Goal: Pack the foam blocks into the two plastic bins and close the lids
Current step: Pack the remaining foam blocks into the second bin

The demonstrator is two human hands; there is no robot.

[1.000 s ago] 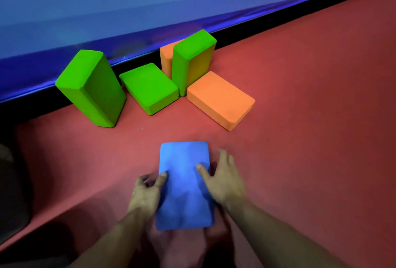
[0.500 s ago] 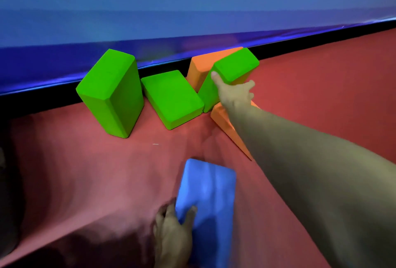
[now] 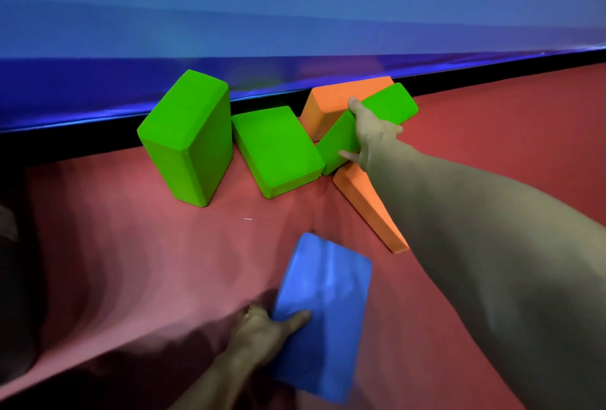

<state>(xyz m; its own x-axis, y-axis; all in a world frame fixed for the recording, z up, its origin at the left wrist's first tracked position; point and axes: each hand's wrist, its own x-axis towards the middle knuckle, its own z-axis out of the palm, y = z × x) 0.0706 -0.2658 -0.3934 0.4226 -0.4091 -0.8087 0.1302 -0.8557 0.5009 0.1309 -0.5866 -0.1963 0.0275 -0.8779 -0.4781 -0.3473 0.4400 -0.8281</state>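
The right hand [image 3: 370, 137] is gripping a tilted green block [image 3: 387, 111] across its width; the left hand [image 3: 262, 331] is holding a blue block [image 3: 324, 304] by its edge on the red floor [image 3: 492, 134].

orange block [image 3: 370, 209] half hidden under forearm, blue block [image 3: 323, 311] motion-blurred

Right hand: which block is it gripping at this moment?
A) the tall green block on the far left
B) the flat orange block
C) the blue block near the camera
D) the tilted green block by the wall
D: the right hand wraps its fingers and thumb round the tilted green block, while the left hand holds the blue block.
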